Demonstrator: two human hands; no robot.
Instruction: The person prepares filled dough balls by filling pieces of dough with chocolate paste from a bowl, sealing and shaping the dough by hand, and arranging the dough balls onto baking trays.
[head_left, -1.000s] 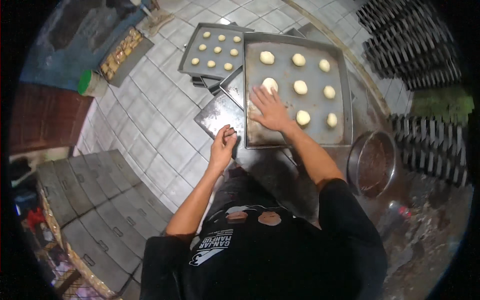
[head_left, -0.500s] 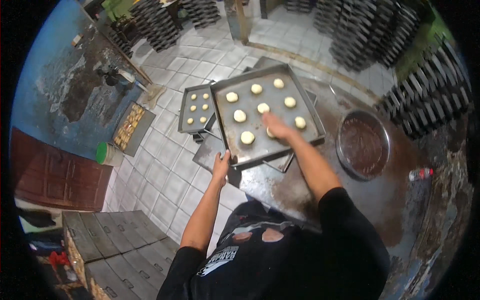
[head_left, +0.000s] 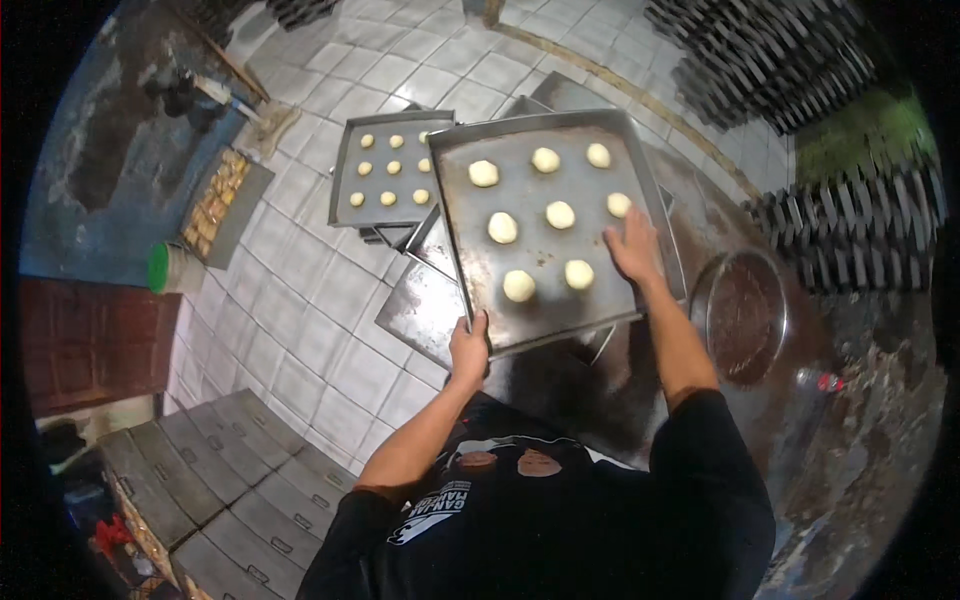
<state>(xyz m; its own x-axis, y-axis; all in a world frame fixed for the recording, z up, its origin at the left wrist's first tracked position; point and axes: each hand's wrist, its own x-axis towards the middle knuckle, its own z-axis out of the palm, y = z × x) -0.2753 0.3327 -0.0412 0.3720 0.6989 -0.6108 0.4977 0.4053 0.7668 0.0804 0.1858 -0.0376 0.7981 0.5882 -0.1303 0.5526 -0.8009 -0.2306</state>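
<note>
Beside the tray (head_left: 470, 290), a bowl (head_left: 745, 318) (metal, round).

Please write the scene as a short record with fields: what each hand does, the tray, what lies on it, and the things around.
left hand: grips the near edge of the large metal tray
right hand: lies flat on the tray, near its right side
dough balls: eight pale round pieces on the large tray, set apart in rows
second tray: further left, with smaller pale pieces
round metal bowl: to the right of the large tray, dark inside
floor: light tiles
stacked trays: dark piles at the right
</note>
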